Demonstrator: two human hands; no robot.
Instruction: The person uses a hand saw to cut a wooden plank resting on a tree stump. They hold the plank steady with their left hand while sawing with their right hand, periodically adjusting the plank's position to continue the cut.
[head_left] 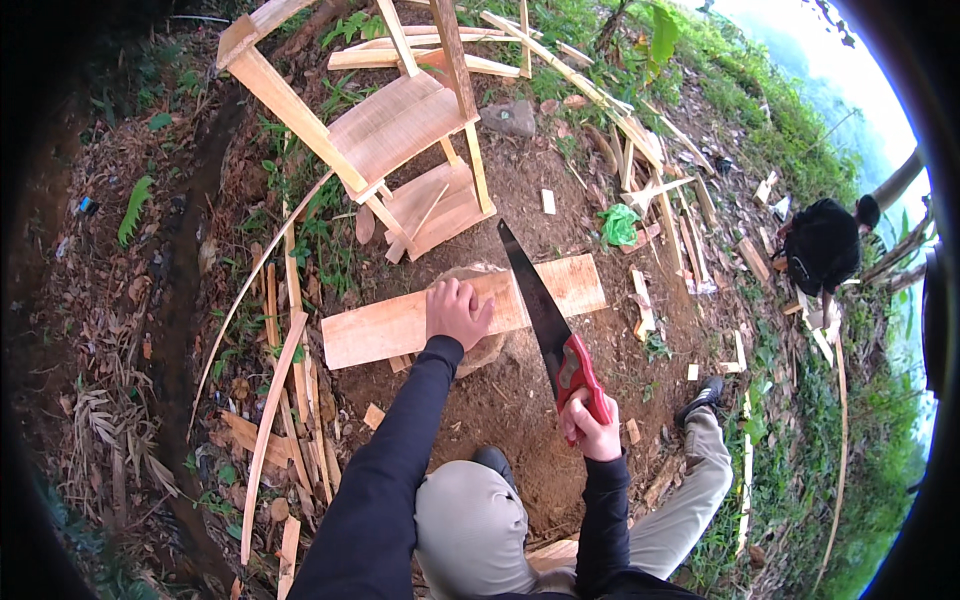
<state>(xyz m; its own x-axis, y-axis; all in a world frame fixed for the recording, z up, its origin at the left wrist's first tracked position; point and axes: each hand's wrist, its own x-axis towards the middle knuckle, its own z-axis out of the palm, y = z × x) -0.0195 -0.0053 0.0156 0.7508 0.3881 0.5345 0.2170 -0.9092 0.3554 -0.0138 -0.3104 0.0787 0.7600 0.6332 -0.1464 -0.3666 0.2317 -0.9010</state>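
A pale wooden board (385, 325) lies across a tree stump (483, 357), slanting up toward the right. My left hand (458, 313) presses down on the board's middle, its fingers curled over the wood. In my right hand (590, 426) is a handsaw, gripped by its red handle (592, 378). The dark blade (534, 290) of this handsaw crosses the board to the right of my left hand, its tip pointing away from me. Whether the teeth have cut into the wood is hidden under the blade.
Beyond the board stands a wooden frame with shelves (395, 125). Loose strips (272, 420) lie on the left, with more poles and offcuts (640, 150) at the far right. A green plastic bag (620, 225) rests on the soil. Another person in black (825, 245) is at the right.
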